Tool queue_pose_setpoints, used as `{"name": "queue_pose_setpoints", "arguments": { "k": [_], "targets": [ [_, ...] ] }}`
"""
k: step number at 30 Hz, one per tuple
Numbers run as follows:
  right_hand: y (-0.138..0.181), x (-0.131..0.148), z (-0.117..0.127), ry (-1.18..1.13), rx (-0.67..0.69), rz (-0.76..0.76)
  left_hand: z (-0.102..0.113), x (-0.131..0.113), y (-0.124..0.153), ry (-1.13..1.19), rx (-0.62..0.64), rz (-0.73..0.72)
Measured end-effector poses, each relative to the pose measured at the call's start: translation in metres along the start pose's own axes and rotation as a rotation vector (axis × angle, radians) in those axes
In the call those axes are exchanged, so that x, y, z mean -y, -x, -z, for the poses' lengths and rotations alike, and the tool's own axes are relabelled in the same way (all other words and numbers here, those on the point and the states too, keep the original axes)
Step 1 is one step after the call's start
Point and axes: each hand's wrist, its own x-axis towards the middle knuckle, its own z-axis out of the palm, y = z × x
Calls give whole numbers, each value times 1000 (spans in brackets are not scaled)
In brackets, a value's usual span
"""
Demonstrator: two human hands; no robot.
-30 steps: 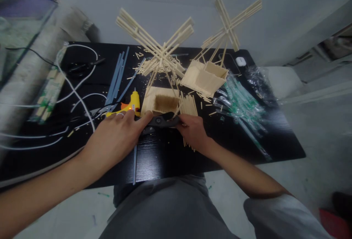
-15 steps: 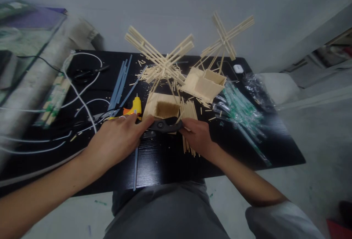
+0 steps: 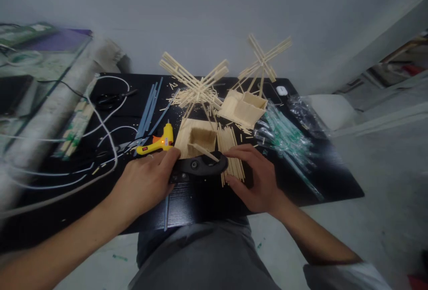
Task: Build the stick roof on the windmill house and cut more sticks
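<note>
Black and bulky, the tool (image 3: 195,166) sits at the centre of the frame, where our left hand (image 3: 147,185) has its grip closed around the left end. At the tool's right end we see our right hand (image 3: 257,178), its grip parted, thumb and fingers spread with nothing visible between them; we cannot tell whether the fingertips touch the tool. A pale stick (image 3: 203,152) leans out of the tool's right part, slanting toward the upper left, across our view of the box on the near model (image 3: 182,136). Just right of that model, in mid-frame, we have a row of loose sticks (image 3: 230,140) on the black worktop (image 3: 197,205). A yellow glue gun (image 3: 155,145) lies left of centre, just beyond our left hand. The far model (image 3: 239,107) stands right of upper centre, and clear and green wrappers (image 3: 290,136) lie in the right of the frame.
</note>
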Motion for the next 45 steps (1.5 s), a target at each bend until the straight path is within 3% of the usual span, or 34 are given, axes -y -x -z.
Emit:
{"name": "queue_pose_setpoints", "arguments": {
  "k": [3,7,11,16,20,24,29,34,40,45],
  "targets": [
    [11,14,-5,-80,-92,-200,1,-11,5,-11,5,50],
    [18,23,-20,-382,12,-521,2,-27,9,-73,-22,32],
    [12,24,-24,-568,19,-682,0,-35,11,-121,-60,-14],
    [11,15,-21,-624,60,-676,-2,-30,18,42,44,-68],
    [19,8,-23,-558,68,-648,-8,-19,25,314,158,-108],
    [24,7,-23,-635,94,-651,-17,-9,29,662,215,-148],
    [26,3,-23,-702,138,-655,-21,-6,29,817,222,-177],
    [26,-9,-12,-778,159,-638,-20,-3,29,791,160,-96],
    [8,-11,5,-866,408,-757,-19,-1,29,510,228,-75],
    [-6,-1,-1,-1004,551,-910,-17,-6,25,390,307,-72]
  ]
}}
